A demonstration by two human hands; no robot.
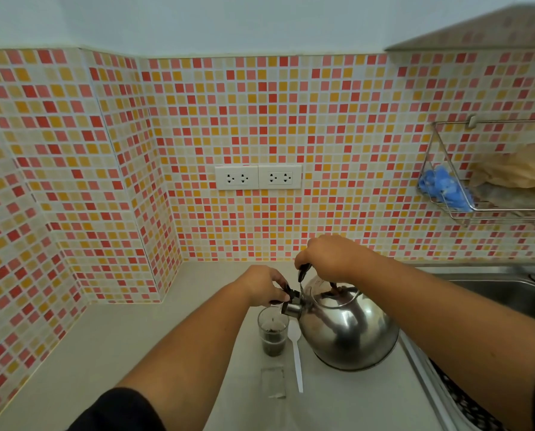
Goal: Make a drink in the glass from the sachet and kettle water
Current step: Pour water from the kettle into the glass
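A shiny steel kettle [350, 331] is tilted left over the counter, its spout just above a small clear glass [273, 332]. The glass holds dark liquid or powder in its lower half. My right hand [331, 256] grips the kettle's black handle from above. My left hand [264, 286] pinches the black spout cap at the kettle's spout. A white plastic spoon [296, 356] lies on the counter between glass and kettle. A clear, flat sachet [273, 382] lies in front of the glass.
The pale counter [135, 353] runs to a mosaic-tiled wall with two double sockets [258, 177]. A steel sink [502, 290] lies to the right. A wire rack [483, 181] on the wall holds blue and tan items.
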